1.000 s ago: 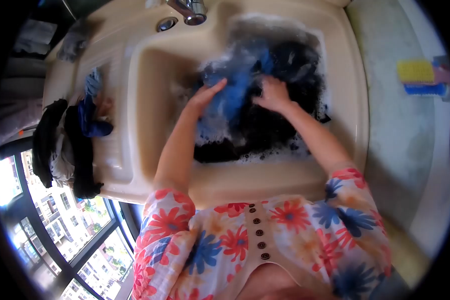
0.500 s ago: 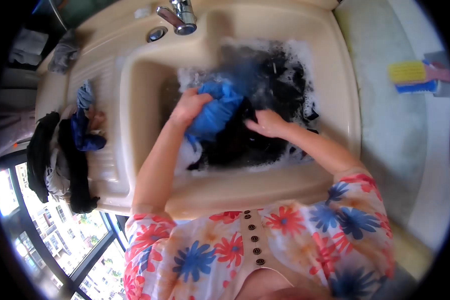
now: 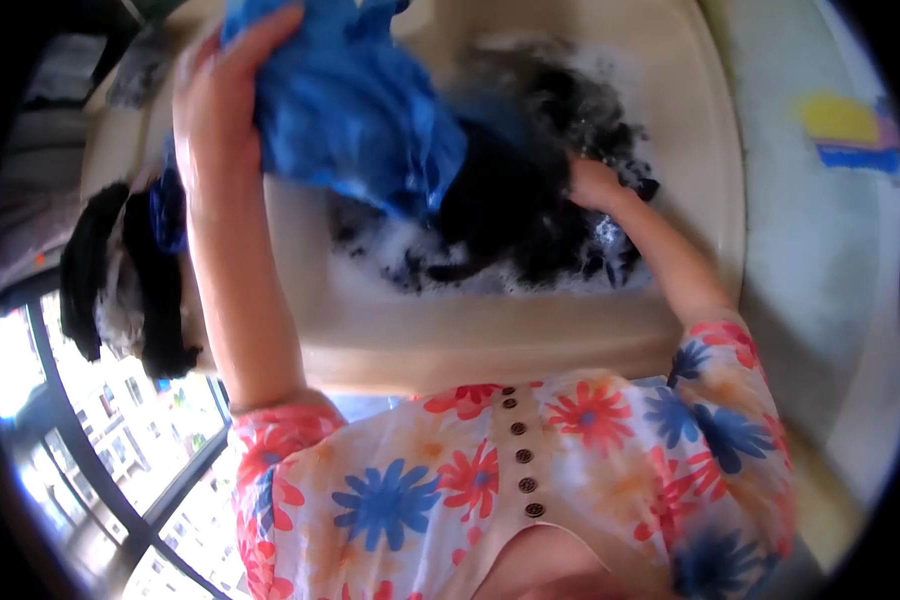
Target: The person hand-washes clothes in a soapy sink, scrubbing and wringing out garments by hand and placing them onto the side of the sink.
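My left hand [image 3: 220,105] is raised at the upper left, wrapped round a wet, crumpled blue garment [image 3: 355,115]. The garment hangs over the basin's left side and hides the tap. Black cloth [image 3: 500,190] spreads from its lower edge towards my right hand [image 3: 595,185]. That hand is low over the basin with its fingers curled into the black cloth, the fingertips hidden and blurred. Around it, soapy water [image 3: 390,255] with white suds covers more dark laundry.
The beige sink [image 3: 715,150] has a raised rim. Dark and grey clothes [image 3: 150,280] hang over its left edge, near a window [image 3: 120,420]. On the right ledge lies a yellow and blue scrubbing brush [image 3: 840,125].
My left hand has lifted the blue garment up and to the left, out of the basin. My right hand has moved right and slightly up in view.
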A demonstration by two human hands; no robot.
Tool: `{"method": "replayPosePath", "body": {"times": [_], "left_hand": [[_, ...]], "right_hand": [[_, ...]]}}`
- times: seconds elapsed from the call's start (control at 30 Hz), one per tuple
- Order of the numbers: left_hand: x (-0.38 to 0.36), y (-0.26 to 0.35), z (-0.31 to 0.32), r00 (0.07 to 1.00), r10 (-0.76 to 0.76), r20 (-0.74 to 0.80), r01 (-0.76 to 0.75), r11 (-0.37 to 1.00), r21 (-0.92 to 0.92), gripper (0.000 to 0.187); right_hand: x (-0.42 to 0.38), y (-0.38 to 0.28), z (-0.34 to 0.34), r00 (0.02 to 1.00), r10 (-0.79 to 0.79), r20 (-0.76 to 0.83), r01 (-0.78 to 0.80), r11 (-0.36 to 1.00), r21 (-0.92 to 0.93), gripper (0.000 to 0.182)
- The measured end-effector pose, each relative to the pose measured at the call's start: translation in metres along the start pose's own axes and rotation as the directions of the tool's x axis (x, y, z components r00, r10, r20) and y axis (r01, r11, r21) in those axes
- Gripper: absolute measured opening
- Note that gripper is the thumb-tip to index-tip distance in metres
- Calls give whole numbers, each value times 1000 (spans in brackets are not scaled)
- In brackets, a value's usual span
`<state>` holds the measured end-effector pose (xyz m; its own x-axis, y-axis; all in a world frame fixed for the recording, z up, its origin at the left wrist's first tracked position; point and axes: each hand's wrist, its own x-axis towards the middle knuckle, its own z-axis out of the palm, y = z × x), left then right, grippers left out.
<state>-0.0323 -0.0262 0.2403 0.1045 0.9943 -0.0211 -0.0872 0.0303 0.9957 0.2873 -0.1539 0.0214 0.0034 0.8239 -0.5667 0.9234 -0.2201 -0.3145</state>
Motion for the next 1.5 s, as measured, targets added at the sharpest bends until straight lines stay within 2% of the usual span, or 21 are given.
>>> {"method": "replayPosePath", "body": {"times": [0.13, 0.23, 0.3, 0.33, 0.37, 0.4, 0.47, 0.53, 0.6, 0.67, 0.77, 0.9, 0.93, 0.97, 1.03, 1.1, 1.13, 1.27, 1.37, 1.43, 1.5], "left_hand": [[-2, 16, 28, 971, 157, 181, -131, 980, -147, 21], [-6, -1, 49, 966, 91, 243, -109, 992, 61, 27], [-6, -22, 58, 897, -44, 441, 89, 993, -81, 30], [-3, -32, 64, 851, -117, 511, 217, 966, -142, 30], [-2, -41, 62, 843, -102, 528, 131, 991, -18, 31], [0, -51, 60, 835, -87, 544, 37, 994, 102, 33], [2, -86, 33, 819, 110, 563, -506, 601, 619, 42], [-13, -102, 11, 579, -537, 614, -489, 374, 788, 61], [-51, -158, -15, 391, -808, 439, -450, 248, 858, 73], [-83, -195, -19, 357, -863, 358, -486, 155, 860, 64], [-85, -217, -12, 533, -788, 309, -387, 98, 917, 49], [-68, -194, -24, 783, -501, 368, -182, 381, 906, 39], [-69, -146, -18, 753, -566, 335, 54, 560, 826, 41], [-71, -124, -18, 793, -509, 337, 41, 595, 802, 34], [-70, -100, -24, 814, -453, 363, 91, 718, 690, 27], [-66, -79, -33, 814, -406, 414, 142, 832, 537, 25], [-68, -66, -36, 827, -361, 432, 130, 868, 479, 25], [-85, -4, -42, 839, -274, 470, 69, 911, 407, 41], [-97, 12, -44, 737, -360, 572, 92, 892, 443, 28], [-97, -15, -47, 681, -261, 684, -234, 808, 541, 24], [-96, -47, -47, 566, -386, 728, -350, 687, 637, 29]], "right_hand": [[-10, -1, 25, 947, -64, 314, 185, 910, -371, 27], [-37, -38, -8, 857, -44, 514, 296, 857, -421, 23], [-61, -90, -45, 911, -126, 393, 316, 827, -465, 30], [-59, -96, -40, 911, -364, 192, 410, 847, -339, 37], [-57, -99, -35, 836, -546, -54, 521, 822, -231, 44], [-53, -101, -24, 828, -559, -29, 536, 806, -250, 49], [-43, -88, 10, 871, -486, 76, 477, 796, -372, 52], [-41, -66, 23, 917, -378, 129, 399, 846, -354, 48], [-38, -57, 40, 944, -235, 232, 307, 884, -352, 45], [-27, -53, 52, 934, -60, 352, 204, 899, -387, 42], [-1, -28, 89, 870, -80, 487, 313, 852, -420, 41], [-24, -44, 68, 829, -211, 518, 398, 873, -281, 43], [-33, -56, 50, 795, -247, 554, 415, 888, -199, 44], [-41, -65, 32, 758, -286, 586, 428, 896, -116, 44], [-47, -78, -3, 811, -435, 391, 467, 884, 17, 37], [-36, -86, -25, 909, -415, -45, 414, 910, -19, 34], [-28, -87, -32, 840, -458, -291, 423, 889, -177, 42], [10, -73, -2, 818, -439, -372, 269, 863, -427, 49], [34, -59, -12, 939, -302, -164, 312, 949, 42, 40], [23, -54, -51, 923, -273, -272, 359, 865, 350, 29], [16, -43, -95, 909, -168, -380, 406, 555, 726, 24]]}}
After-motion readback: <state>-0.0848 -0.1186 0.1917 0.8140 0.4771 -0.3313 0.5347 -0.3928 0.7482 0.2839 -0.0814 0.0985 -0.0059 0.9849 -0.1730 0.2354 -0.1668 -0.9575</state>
